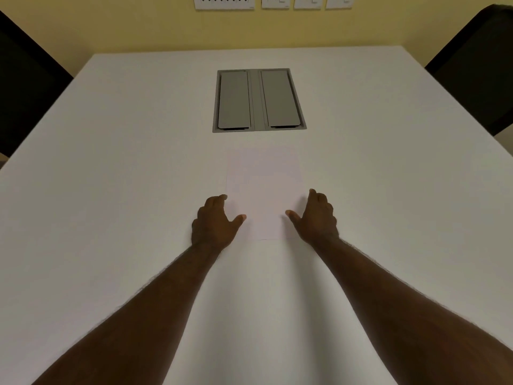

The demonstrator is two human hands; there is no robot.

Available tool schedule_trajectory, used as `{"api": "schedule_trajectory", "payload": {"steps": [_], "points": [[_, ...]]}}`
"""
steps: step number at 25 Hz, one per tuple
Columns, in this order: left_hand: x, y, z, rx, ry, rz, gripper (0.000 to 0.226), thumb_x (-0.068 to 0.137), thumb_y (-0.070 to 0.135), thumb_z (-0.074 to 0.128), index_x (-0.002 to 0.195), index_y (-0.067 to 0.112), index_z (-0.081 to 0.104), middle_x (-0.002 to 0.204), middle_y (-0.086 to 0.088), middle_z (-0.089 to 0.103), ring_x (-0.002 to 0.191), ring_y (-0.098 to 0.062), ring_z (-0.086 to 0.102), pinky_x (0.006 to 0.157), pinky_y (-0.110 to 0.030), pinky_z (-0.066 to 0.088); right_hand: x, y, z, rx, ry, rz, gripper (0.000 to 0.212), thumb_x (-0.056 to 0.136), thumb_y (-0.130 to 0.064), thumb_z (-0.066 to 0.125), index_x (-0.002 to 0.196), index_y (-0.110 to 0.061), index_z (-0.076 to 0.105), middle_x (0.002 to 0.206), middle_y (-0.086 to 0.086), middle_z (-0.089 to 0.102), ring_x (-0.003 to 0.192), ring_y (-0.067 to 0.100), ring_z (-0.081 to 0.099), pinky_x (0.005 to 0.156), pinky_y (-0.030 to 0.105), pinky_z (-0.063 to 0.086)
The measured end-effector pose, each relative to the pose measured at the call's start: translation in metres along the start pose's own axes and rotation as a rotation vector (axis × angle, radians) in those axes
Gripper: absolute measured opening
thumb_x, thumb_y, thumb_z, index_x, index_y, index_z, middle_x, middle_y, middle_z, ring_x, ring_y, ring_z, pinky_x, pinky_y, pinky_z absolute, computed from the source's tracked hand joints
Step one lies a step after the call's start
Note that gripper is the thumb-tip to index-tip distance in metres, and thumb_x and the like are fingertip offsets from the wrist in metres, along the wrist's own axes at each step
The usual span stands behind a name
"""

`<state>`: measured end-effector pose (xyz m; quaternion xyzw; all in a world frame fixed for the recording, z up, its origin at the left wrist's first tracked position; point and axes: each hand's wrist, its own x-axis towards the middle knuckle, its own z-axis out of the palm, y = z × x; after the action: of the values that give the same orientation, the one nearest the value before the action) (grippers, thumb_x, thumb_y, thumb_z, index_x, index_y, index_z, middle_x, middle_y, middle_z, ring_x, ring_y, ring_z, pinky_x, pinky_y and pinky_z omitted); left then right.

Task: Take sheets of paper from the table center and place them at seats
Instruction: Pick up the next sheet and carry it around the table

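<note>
White sheets of paper (263, 187) lie flat in the middle of the white table (111, 162), just in front of the grey cable box. My left hand (215, 222) rests at the paper's left edge, fingers curled down on the table and thumb spread over the sheet. At the right edge my right hand (315, 215) mirrors it, its thumb pointing inward over the paper. Both hands touch or nearly touch the edges, and neither has lifted the paper. How many sheets are stacked cannot be told.
A grey cable box (259, 100) with two closed flaps is sunk into the table beyond the paper. Dark chairs stand at the left (25, 87) and right (477, 70) sides. Wall sockets (223, 1) line the yellow wall behind.
</note>
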<state>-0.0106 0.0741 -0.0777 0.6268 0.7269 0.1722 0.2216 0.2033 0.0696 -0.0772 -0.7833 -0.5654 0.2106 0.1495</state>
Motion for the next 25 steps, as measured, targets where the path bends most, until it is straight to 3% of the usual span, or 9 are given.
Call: {"api": "schedule_trajectory", "payload": {"steps": [4,9,13,15,18,22,25], "points": [[0.017,-0.002,0.017,0.117,-0.049,0.014,0.080,0.083,0.053,0.063,0.148,0.019,0.030,0.155,0.000,0.030,0.138,-0.028,0.031,0.106,-0.044,0.032,0.020,-0.017,0.011,0.005,0.003,0.142,0.085,0.077,-0.049,0.074,0.136,-0.005,0.033,0.134,0.013,0.043,0.126,0.034,0.041,0.093,0.047,0.042],[0.023,-0.004,0.025,0.151,-0.052,-0.034,0.086,0.078,0.056,0.067,0.148,0.023,0.028,0.155,0.002,0.030,0.138,-0.027,0.028,0.105,-0.046,0.031,0.033,-0.030,0.007,0.177,-0.012,0.323,0.084,0.065,-0.033,0.088,0.128,-0.003,0.041,0.134,0.016,0.040,0.122,0.036,0.048,0.095,0.045,0.045],[0.024,-0.002,0.025,0.150,-0.043,-0.042,0.088,0.077,0.054,0.069,0.148,0.025,0.027,0.154,0.003,0.031,0.137,-0.027,0.030,0.103,-0.045,0.032,0.041,-0.027,0.001,0.234,-0.038,0.384,0.066,0.064,-0.032,0.088,0.116,-0.009,0.054,0.119,0.009,0.060,0.118,0.033,0.052,0.095,0.042,0.048],[0.023,-0.002,0.026,0.145,-0.035,-0.043,0.088,0.077,0.054,0.069,0.149,0.026,0.026,0.154,0.003,0.031,0.137,-0.027,0.030,0.103,-0.045,0.032,0.046,-0.023,-0.001,0.250,0.034,0.356,0.050,0.067,-0.032,0.082,0.107,-0.010,0.061,0.112,0.008,0.065,0.113,0.032,0.056,0.093,0.039,0.049],[0.021,-0.003,0.027,0.133,-0.017,-0.041,0.087,0.078,0.054,0.069,0.148,0.027,0.027,0.153,0.004,0.032,0.137,-0.026,0.030,0.103,-0.045,0.031,0.054,-0.014,-0.004,0.297,0.156,0.246,0.023,0.073,-0.023,0.080,0.081,-0.008,0.064,0.096,0.010,0.071,0.096,0.030,0.066,0.076,0.027,0.047],[0.023,-0.005,0.028,0.120,-0.013,-0.041,0.087,0.077,0.054,0.069,0.148,0.028,0.027,0.153,0.005,0.032,0.136,-0.025,0.030,0.103,-0.044,0.030,0.059,-0.009,0.000,0.276,0.229,0.211,0.018,0.070,-0.018,0.084,0.075,-0.009,0.069,0.084,0.008,0.073,0.082,0.028,0.067,0.073,0.026,0.047],[0.023,-0.005,0.029,0.118,-0.008,-0.043,0.087,0.077,0.054,0.070,0.148,0.029,0.027,0.152,0.005,0.032,0.136,-0.025,0.029,0.103,-0.044,0.030,0.055,-0.008,0.010,0.217,0.284,0.157,0.006,0.078,-0.012,0.076,0.079,-0.009,0.071,0.085,0.010,0.074,0.083,0.032,0.067,0.070,0.026,0.045]]}}
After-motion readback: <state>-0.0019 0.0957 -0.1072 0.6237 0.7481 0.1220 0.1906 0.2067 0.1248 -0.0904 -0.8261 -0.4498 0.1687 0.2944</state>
